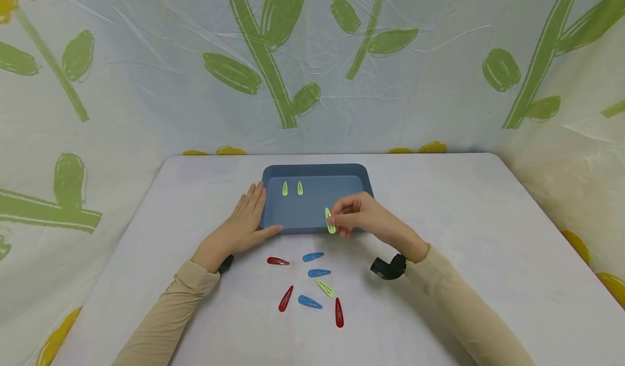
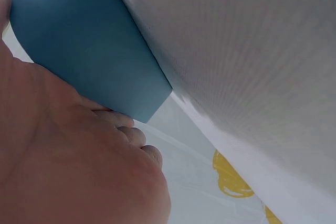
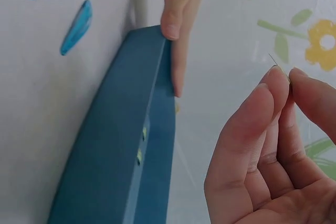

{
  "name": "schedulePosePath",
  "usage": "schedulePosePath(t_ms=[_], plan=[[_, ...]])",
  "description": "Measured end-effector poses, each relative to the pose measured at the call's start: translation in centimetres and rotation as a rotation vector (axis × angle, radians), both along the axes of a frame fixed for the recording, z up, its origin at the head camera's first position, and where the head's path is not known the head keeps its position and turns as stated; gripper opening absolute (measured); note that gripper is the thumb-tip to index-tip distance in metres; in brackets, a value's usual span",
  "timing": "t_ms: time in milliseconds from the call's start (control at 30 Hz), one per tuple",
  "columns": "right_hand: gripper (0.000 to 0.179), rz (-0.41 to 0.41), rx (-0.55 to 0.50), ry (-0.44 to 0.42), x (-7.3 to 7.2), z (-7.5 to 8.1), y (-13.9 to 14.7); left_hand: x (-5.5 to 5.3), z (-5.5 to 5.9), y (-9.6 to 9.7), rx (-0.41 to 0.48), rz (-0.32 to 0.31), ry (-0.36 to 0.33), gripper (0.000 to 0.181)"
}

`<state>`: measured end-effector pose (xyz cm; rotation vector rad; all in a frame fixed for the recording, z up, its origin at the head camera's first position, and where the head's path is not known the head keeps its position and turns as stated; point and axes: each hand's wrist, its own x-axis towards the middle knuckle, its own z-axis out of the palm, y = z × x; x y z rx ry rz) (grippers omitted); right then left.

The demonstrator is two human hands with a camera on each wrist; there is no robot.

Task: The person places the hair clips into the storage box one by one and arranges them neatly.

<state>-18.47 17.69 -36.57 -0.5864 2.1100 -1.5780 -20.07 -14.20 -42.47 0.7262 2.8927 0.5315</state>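
Okay, right hand (image 1: 360, 214) had thumb and fingertips together, pinching a yellow-green hair clip (image 1: 332, 229) above the near edge of the blue tray (image 1: 303, 211). Left hand (image 1: 244, 225) lay against the tray's left side, fingers straight, thumb apart at the near-left corner. Two tray clips (image 1: 285, 188), also yellow-green, sat side by side toward the back left, near each other but not touching. On the white table (image 1: 439, 209), in front: three blue clips (image 1: 319, 273), three red clips (image 1: 285, 299), one loose yellow-green clip (image 1: 325, 288), scattered apart.
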Motion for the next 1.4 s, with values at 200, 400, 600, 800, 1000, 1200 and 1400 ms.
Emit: schedulePosePath(t_ms=[200,400,600,800,1000,1200,1400], plan=[[0.014,-0.012,-0.021,0.007,-0.9,0.7,-0.2,0.1,0.1,0.1,0.004,0.004,-0.007,0.109],[0.016,-0.025,-0.04,0.033,-1.9,1.4,-0.4,0.1,0.1,0.1,0.003,0.003,-0.007,0.109],[0.015,-0.039,-0.073,0.044,-2.9,2.1,-0.6,0.1,0.2,0.0,0.003,0.002,-0.006,0.108],[0.015,-0.056,-0.104,0.041,-3.9,2.6,-1.1,0.0,0.0,0.0,0.007,0.001,-0.005,0.109],[0.014,-0.086,-0.121,0.024,-5.2,2.7,-1.4,-0.1,-0.3,-0.1,-0.002,0.004,-0.005,0.11],[0.017,-0.134,-0.126,-0.006,-6.6,2.8,-1.6,0.0,-0.3,-0.1,0.017,-0.004,0.007,0.109],[0.019,-0.184,-0.151,-0.05,-7.7,2.8,-1.7,0.0,-0.3,-0.1,0.003,0.004,0.002,0.11]])
